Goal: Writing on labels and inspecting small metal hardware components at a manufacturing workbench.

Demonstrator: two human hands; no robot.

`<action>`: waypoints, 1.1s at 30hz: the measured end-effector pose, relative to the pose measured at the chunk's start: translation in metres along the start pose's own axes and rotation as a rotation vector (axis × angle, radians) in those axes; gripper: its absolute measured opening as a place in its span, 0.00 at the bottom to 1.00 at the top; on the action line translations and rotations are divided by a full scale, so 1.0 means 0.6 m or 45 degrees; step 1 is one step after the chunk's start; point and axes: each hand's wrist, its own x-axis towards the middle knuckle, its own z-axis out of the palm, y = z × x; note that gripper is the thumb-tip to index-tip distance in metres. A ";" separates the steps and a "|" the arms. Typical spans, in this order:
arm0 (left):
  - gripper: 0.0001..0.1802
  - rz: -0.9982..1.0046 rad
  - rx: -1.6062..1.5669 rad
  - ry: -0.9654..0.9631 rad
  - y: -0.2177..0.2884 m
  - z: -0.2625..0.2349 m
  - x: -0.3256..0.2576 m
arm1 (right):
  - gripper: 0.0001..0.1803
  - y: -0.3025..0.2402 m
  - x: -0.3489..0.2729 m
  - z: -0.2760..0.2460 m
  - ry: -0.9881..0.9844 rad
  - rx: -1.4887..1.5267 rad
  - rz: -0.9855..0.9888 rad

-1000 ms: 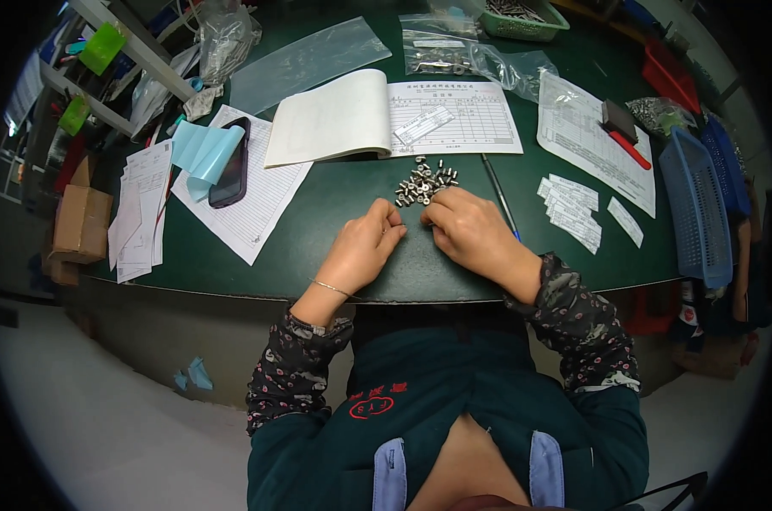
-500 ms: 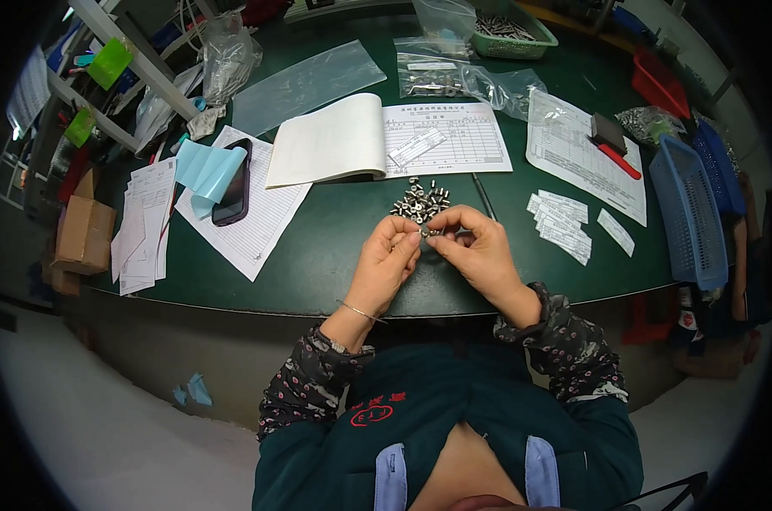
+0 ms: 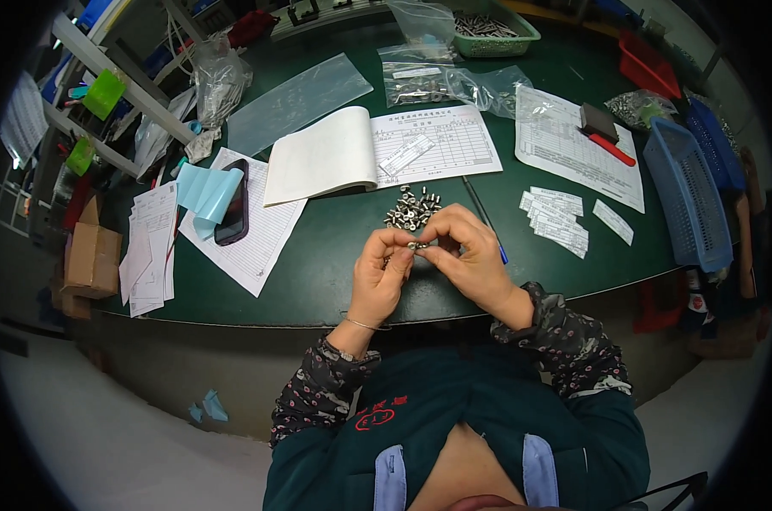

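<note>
The left hand [image 3: 379,274] and right hand [image 3: 464,249] are each closed to a thumb-and-finger pinch, meeting on a small metal part [image 3: 417,245] on the near side of the pile [image 3: 412,209] above the table [image 3: 318,272]; fingertips cover much of it, so its full shape cannot be confirmed. A glint at the left fingers is too small to identify. A blue sheet [image 3: 205,200] partly hides the phone [image 3: 236,217], and the contents of the clear bag [image 3: 413,87] are indistinct.

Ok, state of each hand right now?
Left hand: closed, pinching small metal hardware.
Right hand: closed, pinching there too; one shared piece or two, can't tell.
</note>
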 end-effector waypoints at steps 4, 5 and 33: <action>0.07 0.133 0.010 0.023 0.005 0.002 -0.001 | 0.11 -0.009 0.008 -0.001 0.076 -0.226 -0.385; 0.08 0.181 -0.004 0.024 0.005 0.001 0.001 | 0.11 -0.013 0.010 -0.002 0.085 -0.225 -0.383; 0.10 -0.581 -0.298 0.041 0.023 -0.005 0.033 | 0.06 0.050 0.034 -0.049 -0.218 -0.847 -0.041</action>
